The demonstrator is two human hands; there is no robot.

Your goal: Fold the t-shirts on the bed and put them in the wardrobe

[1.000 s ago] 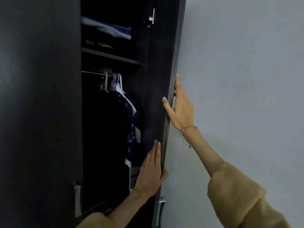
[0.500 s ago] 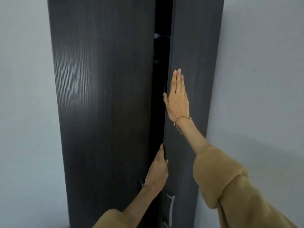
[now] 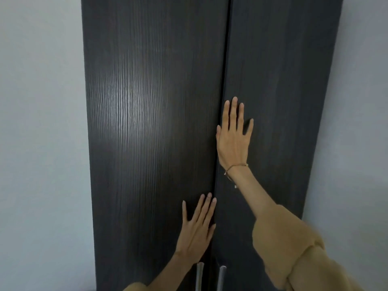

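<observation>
The dark wardrobe [image 3: 151, 122] stood against the pale wall [image 3: 42, 122] with both doors meeting at the centre seam. The left hand [image 3: 196, 232] lay flat with fingers straight on the left door, just above the two metal handles [image 3: 210, 278]. The right hand [image 3: 233, 135], a thin bracelet [image 3: 235, 168] at its wrist, pressed flat, fingers spread, on the right door [image 3: 283, 101] higher up. No t-shirts were in view.
</observation>
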